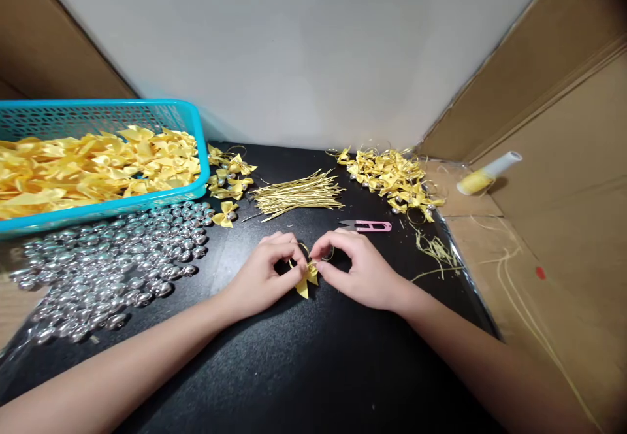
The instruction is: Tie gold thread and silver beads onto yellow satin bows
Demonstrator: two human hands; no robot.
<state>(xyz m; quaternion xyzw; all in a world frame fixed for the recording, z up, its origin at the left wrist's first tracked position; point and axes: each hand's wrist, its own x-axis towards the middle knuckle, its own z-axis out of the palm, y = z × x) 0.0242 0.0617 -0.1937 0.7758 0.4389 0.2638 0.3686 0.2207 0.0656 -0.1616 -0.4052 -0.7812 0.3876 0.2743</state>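
Observation:
Between my hands, over the middle of the black table, is a yellow ribbon bow (307,282) with a loop of thin gold cord. My left hand (274,267) pinches the bow's left side between thumb and forefinger. On the other side, my right hand (355,265) pinches the thin gold cord (329,253) close to the bow's centre. Fingertips cover the middle of the bow, so the knot there is hidden. Just beyond my right hand lies a pair of pink thread snips (369,225). A bundle of cut gold cords (298,195) lies ahead of both hands.
A blue basket (200,143) of yellow bows stands at the left, with many silver bells (117,264) before it. Bows with bells (228,182) lie beside the basket; a larger pile (392,176) sits back right. Thread scraps (437,251) and a thread spool (482,176) are at right.

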